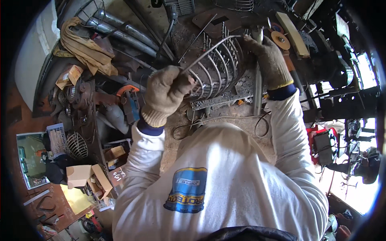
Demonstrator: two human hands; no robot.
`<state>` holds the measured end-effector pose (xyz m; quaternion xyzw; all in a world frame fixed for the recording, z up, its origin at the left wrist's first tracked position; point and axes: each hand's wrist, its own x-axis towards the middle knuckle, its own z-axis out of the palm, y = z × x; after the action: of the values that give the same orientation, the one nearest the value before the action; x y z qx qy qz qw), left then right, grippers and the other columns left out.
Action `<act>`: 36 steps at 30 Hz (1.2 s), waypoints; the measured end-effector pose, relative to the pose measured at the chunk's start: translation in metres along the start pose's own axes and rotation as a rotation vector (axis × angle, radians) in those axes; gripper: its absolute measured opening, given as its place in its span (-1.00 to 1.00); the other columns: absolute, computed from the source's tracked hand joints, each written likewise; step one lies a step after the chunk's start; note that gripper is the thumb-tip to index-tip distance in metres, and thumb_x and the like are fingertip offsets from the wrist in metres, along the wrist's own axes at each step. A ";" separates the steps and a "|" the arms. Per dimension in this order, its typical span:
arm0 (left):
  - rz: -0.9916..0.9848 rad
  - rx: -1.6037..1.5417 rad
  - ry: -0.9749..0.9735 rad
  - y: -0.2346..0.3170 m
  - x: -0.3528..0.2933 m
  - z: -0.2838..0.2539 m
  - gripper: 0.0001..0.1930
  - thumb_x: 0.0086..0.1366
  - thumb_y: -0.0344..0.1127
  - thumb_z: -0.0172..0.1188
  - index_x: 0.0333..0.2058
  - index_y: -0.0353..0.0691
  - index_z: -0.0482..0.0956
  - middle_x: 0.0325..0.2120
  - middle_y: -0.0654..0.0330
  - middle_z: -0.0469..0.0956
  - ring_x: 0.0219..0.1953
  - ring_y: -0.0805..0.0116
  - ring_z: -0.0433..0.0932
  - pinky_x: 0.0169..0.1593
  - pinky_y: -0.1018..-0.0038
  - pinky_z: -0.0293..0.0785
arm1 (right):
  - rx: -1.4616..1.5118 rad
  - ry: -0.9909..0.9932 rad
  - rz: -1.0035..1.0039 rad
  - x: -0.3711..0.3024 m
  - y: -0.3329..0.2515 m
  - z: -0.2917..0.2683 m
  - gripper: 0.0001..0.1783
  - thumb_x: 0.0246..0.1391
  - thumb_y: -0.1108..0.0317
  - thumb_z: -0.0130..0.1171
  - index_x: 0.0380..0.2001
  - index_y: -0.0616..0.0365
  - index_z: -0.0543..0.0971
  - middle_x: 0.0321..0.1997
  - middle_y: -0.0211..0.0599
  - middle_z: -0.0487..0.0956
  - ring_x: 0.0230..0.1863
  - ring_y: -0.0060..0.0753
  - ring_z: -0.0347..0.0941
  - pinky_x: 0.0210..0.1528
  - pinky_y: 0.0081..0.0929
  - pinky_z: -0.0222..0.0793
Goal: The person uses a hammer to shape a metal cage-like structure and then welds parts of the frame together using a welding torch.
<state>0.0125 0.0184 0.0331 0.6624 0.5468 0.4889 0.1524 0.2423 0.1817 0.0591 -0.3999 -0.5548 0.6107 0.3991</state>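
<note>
In front of me, both gloved hands hold a basket-like metal grille (208,52) by its long edge rod. Several curved ribs hang from that rod. My left hand (165,91), in a beige knitted glove, is closed round the rod's near-left end. My right hand (266,59), in a matching glove, grips the far-right end, its fingertips partly hidden. Behind and beneath the grille lies a dark work surface (207,20) with several upright metal pins (226,34). Close to my right hand are an orange cutting disc (280,40) and a wooden bar (292,34).
Metal tubes (126,34) and a tan cloth (86,48) lie at the far left. An orange-handled tool (128,89) is left of my left hand. Farther left are a wire basket (76,145) and an open cardboard box (78,176). A cable (225,117) curves near my body.
</note>
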 end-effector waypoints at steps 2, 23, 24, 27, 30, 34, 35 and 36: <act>0.056 0.093 0.101 0.016 0.007 -0.001 -0.69 0.26 -0.11 0.31 -0.43 -0.24 0.54 -0.64 0.15 0.51 -0.62 0.31 0.44 -0.49 0.39 0.36 | -0.095 -0.041 0.017 -0.006 -0.004 -0.005 -0.75 0.17 0.17 0.22 -0.28 0.13 0.55 -0.53 -0.49 0.50 -0.59 -0.64 0.39 -0.50 -0.63 0.31; -0.130 -0.263 0.135 0.009 0.015 0.011 -0.85 0.38 -0.33 0.16 -0.23 -0.31 0.55 -0.40 0.21 0.64 -0.36 0.51 0.59 -0.27 0.54 0.52 | -0.131 0.051 0.006 -0.018 0.027 -0.015 -0.77 0.18 0.27 0.23 -0.23 0.20 0.52 -0.45 -0.46 0.54 -0.51 -0.67 0.44 -0.47 -0.63 0.39; -0.128 -0.262 0.131 0.009 0.016 0.009 -0.85 0.38 -0.33 0.16 -0.23 -0.31 0.55 -0.40 0.21 0.64 -0.36 0.51 0.59 -0.27 0.54 0.52 | -0.166 0.039 0.032 -0.016 0.027 -0.017 -0.75 0.17 0.25 0.23 -0.22 0.22 0.53 -0.43 -0.44 0.55 -0.49 -0.64 0.45 -0.45 -0.59 0.41; -0.167 -0.177 0.111 0.006 0.019 0.006 -0.80 0.42 -0.27 0.11 -0.17 -0.30 0.53 -0.31 0.17 0.64 -0.25 0.49 0.58 -0.18 0.52 0.50 | -0.262 0.025 0.030 -0.005 0.038 -0.026 -0.70 0.17 0.21 0.23 -0.21 0.25 0.53 -0.41 -0.40 0.57 -0.45 -0.59 0.48 -0.40 -0.53 0.44; 0.014 -0.050 0.252 0.008 0.026 0.009 -0.71 0.47 -0.16 -0.01 -0.11 -0.28 0.51 -0.20 0.12 0.63 -0.16 0.46 0.55 -0.13 0.50 0.47 | -0.302 0.034 0.049 -0.004 0.041 -0.030 -0.67 0.16 0.18 0.22 -0.21 0.27 0.54 -0.40 -0.37 0.58 -0.41 -0.57 0.49 -0.35 -0.50 0.44; -0.097 -0.082 0.222 -0.002 0.015 0.001 -0.56 0.51 -0.03 -0.17 -0.08 -0.30 0.51 -0.13 0.07 0.62 -0.14 0.30 0.57 -0.10 0.40 0.47 | -0.288 0.072 0.091 0.002 0.055 -0.042 -0.66 0.15 0.17 0.23 -0.21 0.28 0.54 -0.38 -0.37 0.58 -0.39 -0.58 0.47 -0.31 -0.51 0.41; -0.081 0.032 0.172 -0.008 0.009 -0.001 -0.61 0.50 -0.08 -0.12 -0.06 -0.30 0.51 -0.14 0.05 0.62 -0.12 0.26 0.57 -0.09 0.37 0.48 | -0.285 0.075 0.095 0.001 0.056 -0.043 -0.66 0.15 0.17 0.23 -0.21 0.28 0.54 -0.38 -0.37 0.58 -0.39 -0.58 0.47 -0.31 -0.51 0.41; -0.078 0.097 0.148 -0.015 0.001 0.000 -0.63 0.49 -0.11 -0.10 -0.05 -0.30 0.52 -0.14 0.05 0.62 -0.12 0.23 0.57 -0.09 0.36 0.48 | -0.213 0.067 0.097 -0.001 0.054 -0.038 -0.65 0.15 0.18 0.23 -0.20 0.28 0.54 -0.39 -0.38 0.57 -0.40 -0.59 0.46 -0.32 -0.52 0.40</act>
<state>0.0035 0.0248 0.0228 0.6093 0.6047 0.5033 0.0983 0.2760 0.1913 0.0032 -0.4867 -0.5827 0.5534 0.3426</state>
